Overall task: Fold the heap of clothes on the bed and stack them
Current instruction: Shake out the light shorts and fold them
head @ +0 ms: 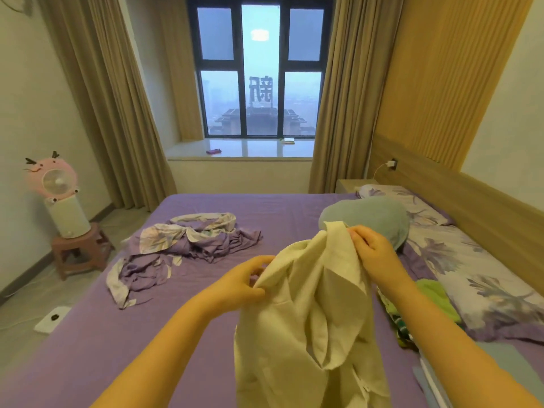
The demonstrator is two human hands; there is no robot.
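Both hands pinch a cream garment (306,313) above the bed (88,334): left hand (238,282) at its left edge, right hand (372,250) at its top. It hangs lengthwise downward, crumpled, thick and plain. Green clothes (432,295) lie to its right.

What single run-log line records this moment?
step: unfolding | left hand: grip on cream cotton garment | right hand: grip on it | purple bed: crumpled floral sheet
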